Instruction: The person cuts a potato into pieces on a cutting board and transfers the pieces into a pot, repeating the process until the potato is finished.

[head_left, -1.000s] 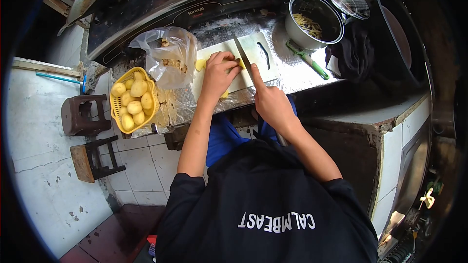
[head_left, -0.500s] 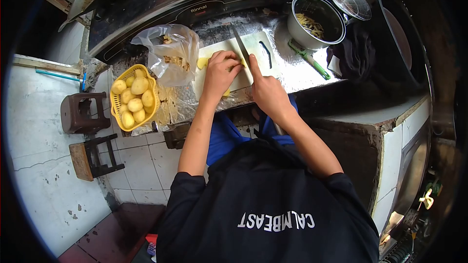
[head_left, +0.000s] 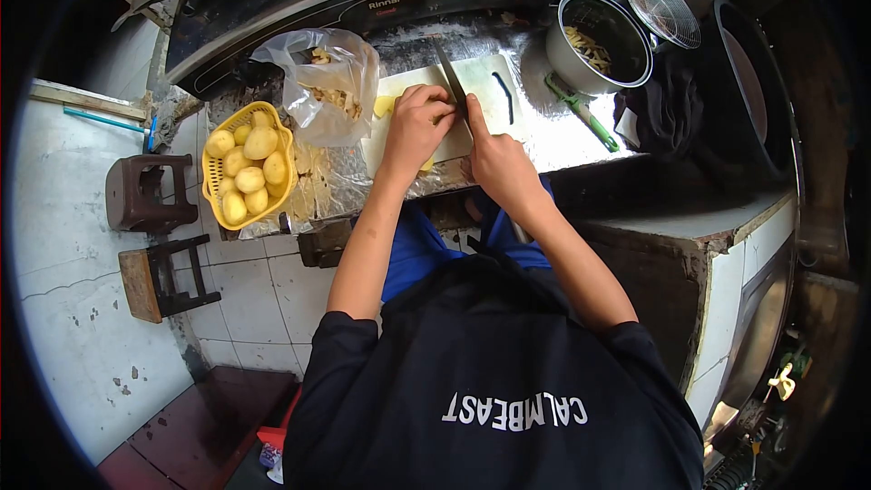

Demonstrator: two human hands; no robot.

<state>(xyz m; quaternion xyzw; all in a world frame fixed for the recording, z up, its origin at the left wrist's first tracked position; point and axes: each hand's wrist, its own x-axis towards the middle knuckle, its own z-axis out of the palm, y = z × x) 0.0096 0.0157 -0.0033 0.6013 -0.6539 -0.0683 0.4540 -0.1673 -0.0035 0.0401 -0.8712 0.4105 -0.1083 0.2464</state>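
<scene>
My right hand (head_left: 501,168) grips a kitchen knife (head_left: 449,68), its index finger stretched along the spine. The blade points away from me over the white cutting board (head_left: 485,77). Beside the blade, the bent fingers of my left hand (head_left: 417,132) press on a potato piece that they mostly hide. A yellow potato slice (head_left: 384,106) lies on the board left of that hand, and another bit of potato (head_left: 427,164) shows by its wrist.
Peeled potatoes fill a yellow basket (head_left: 288,183) at the left. A clear plastic bag (head_left: 349,68) holds peelings. At the right are a pot (head_left: 581,68) with cut strips, a green-handled peeler (head_left: 585,115), a dark cloth (head_left: 667,109) and a wire strainer (head_left: 662,4).
The whole view has shifted slightly. Both hands stay close together at the knife, and the yellow piece seen at my left fingertips before is now mostly hidden.
</scene>
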